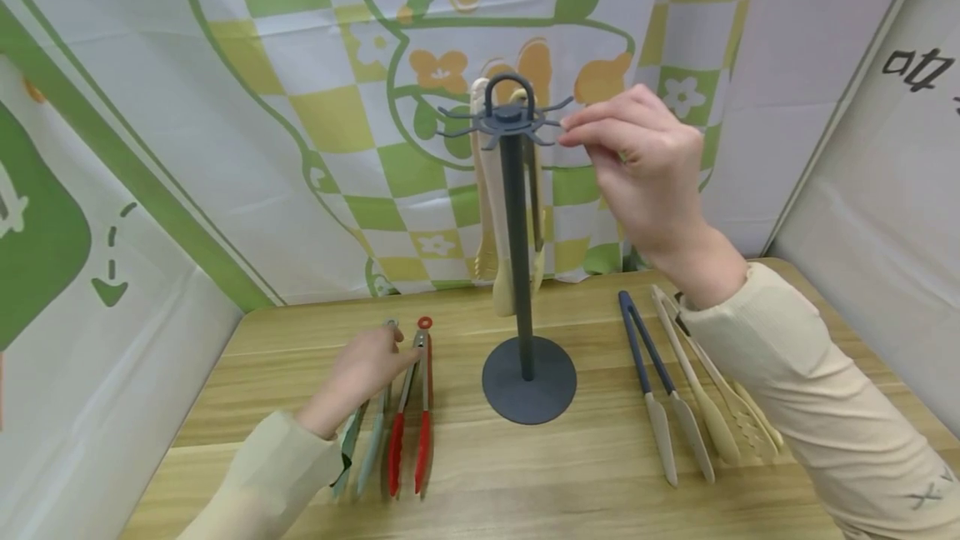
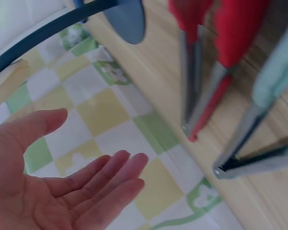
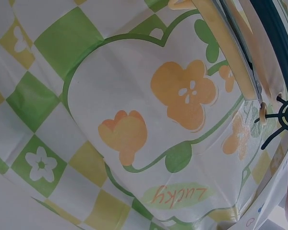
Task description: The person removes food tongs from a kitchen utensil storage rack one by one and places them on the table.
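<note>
A dark grey utensil stand (image 1: 517,257) with a ring of hooks rises from a round base. My right hand (image 1: 645,157) pinches the tip of one right-side hook between thumb and fingers; only its edge shows in the right wrist view. Cream tongs (image 1: 501,261) hang on the stand's far side. Over the left of the table, my left hand (image 1: 363,369) is near the top ends of red-tipped tongs (image 1: 423,432) and teal-tipped tongs (image 1: 372,448). Its fingers are loosely extended and hold nothing in the left wrist view, apart from both tongs (image 2: 201,81).
Navy-handled tongs (image 1: 660,382) and several cream tongs (image 1: 701,390) lie at the right of the wooden table (image 1: 585,465), partly under the right sleeve. A patterned cloth (image 1: 300,148) hangs behind the table, and white panels stand at both sides.
</note>
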`<move>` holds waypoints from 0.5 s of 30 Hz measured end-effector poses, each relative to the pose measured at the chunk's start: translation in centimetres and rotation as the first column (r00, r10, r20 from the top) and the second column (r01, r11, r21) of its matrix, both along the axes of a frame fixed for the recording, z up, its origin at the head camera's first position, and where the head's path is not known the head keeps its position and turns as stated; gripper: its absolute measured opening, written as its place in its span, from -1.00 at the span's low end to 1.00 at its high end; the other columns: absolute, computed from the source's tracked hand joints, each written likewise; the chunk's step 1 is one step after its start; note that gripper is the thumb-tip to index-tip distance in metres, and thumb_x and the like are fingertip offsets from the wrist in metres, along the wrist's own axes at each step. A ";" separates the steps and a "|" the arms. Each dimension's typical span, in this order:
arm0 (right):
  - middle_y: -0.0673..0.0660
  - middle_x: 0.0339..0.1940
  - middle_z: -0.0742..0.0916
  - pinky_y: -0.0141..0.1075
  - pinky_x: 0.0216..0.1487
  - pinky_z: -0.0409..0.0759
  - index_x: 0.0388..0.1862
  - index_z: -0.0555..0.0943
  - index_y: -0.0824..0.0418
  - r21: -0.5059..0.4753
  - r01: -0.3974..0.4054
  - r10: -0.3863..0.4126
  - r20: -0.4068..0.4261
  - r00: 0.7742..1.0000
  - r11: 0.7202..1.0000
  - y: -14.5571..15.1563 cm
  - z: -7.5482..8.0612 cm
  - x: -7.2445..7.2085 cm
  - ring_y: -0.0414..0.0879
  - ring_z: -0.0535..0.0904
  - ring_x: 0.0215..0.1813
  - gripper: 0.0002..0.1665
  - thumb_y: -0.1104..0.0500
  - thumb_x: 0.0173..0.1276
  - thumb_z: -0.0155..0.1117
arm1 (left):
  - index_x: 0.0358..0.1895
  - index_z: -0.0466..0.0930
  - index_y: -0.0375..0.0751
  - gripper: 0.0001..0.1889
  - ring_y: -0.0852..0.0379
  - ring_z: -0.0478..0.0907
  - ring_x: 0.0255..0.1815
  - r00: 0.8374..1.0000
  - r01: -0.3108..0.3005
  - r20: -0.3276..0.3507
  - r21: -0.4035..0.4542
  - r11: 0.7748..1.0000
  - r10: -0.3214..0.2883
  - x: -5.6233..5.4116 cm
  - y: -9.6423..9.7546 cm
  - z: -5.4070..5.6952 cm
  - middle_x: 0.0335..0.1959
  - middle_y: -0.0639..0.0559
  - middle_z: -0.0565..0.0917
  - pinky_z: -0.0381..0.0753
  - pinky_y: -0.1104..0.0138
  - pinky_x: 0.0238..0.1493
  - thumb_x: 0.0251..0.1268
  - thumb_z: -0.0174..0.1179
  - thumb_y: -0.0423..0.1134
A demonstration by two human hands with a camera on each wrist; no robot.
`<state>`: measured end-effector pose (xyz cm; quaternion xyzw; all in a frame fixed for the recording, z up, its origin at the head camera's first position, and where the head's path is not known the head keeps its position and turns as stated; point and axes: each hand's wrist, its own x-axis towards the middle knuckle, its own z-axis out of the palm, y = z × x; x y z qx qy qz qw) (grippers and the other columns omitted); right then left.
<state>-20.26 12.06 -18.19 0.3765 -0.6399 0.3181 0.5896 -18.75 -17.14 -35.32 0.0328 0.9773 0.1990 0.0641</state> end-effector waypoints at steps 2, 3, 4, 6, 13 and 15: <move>0.17 -0.50 0.72 -0.54 -0.31 0.42 -0.64 0.68 0.37 -0.004 -0.003 0.003 -0.001 1.000 1.000 0.0 0.0 0.0 -0.01 0.55 -0.43 -0.70 0.63 0.04 0.11 | 0.00 0.46 -0.39 -0.47 0.11 0.54 -0.44 1.000 0.016 -0.028 0.021 1.000 -0.015 -0.1 0.5 0.3 -0.30 -0.10 0.62 0.53 0.23 -0.46 0.20 0.10 0.04; 0.17 -0.50 0.72 -0.54 -0.31 0.42 -0.64 0.68 0.37 -0.006 -0.004 0.004 -0.001 1.000 1.000 0.0 0.0 0.0 -0.01 0.55 -0.44 -0.70 0.63 0.04 0.11 | 0.01 0.46 -0.38 -0.47 0.06 0.57 -0.33 0.999 0.021 -0.044 0.029 0.999 -0.020 -0.2 0.7 0.4 -0.22 -0.12 0.63 0.56 0.20 -0.37 0.20 0.10 0.04; 0.17 -0.51 0.72 -0.54 -0.31 0.42 -0.64 0.68 0.37 -0.007 -0.006 0.006 -0.001 1.000 1.000 0.0 0.0 0.0 -0.01 0.55 -0.44 -0.70 0.63 0.04 0.11 | -0.01 0.47 -0.36 -0.49 0.03 0.57 -0.25 0.998 0.024 -0.060 0.035 0.999 -0.022 -0.2 0.9 0.5 -0.16 -0.14 0.62 0.57 0.17 -0.30 0.20 0.10 0.04; 0.17 -0.51 0.72 -0.54 -0.31 0.42 -0.64 0.68 0.37 -0.008 -0.007 0.007 -0.001 1.000 1.000 0.0 0.0 0.0 -0.01 0.55 -0.44 -0.71 0.63 0.04 0.12 | -0.03 0.49 -0.30 -0.54 0.01 0.57 -0.18 0.996 0.030 -0.085 0.068 0.997 -0.025 -0.4 1.4 0.6 -0.14 -0.12 0.63 0.57 0.17 -0.25 0.19 0.11 0.03; 0.17 -0.51 0.72 -0.55 -0.31 0.42 -0.64 0.68 0.37 -0.006 0.001 -0.001 0.003 1.000 1.000 -0.1 0.0 0.0 -0.02 0.55 -0.44 -0.71 0.62 0.05 0.12 | 0.01 0.46 -0.29 -0.55 -0.01 0.56 -0.11 0.981 0.084 -0.187 0.176 0.981 -0.050 -0.7 2.7 1.0 -0.13 -0.11 0.61 0.55 0.15 -0.14 0.19 0.15 -0.01; 0.17 -0.50 0.72 -0.55 -0.31 0.43 -0.64 0.68 0.37 -0.008 0.004 -0.004 0.003 1.000 1.000 -0.1 -0.1 0.0 -0.01 0.55 -0.44 -0.71 0.62 0.04 0.12 | 0.06 0.43 -0.30 -0.51 -0.03 0.55 -0.10 0.976 0.094 -0.210 0.198 0.976 -0.051 -0.7 3.1 1.2 -0.11 -0.13 0.60 0.54 0.13 -0.12 0.18 0.15 -0.01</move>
